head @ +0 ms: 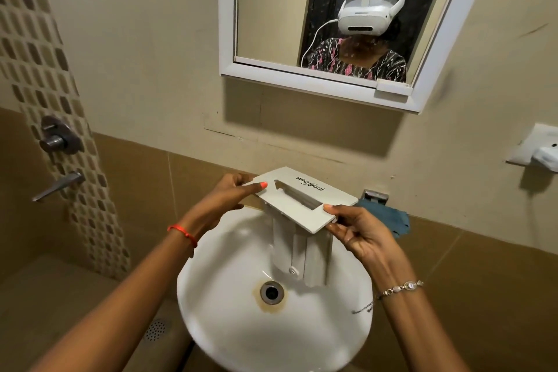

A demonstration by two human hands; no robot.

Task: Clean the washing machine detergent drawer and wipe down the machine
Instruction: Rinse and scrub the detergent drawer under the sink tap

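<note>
Over the sink, pinching the drawer at both ends with left hand and right hand. Could slip from so light a pinch and crack.

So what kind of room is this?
Likely a bathroom: a white sink, a mirror on the wall above it, and a shower mixer at left.
</note>
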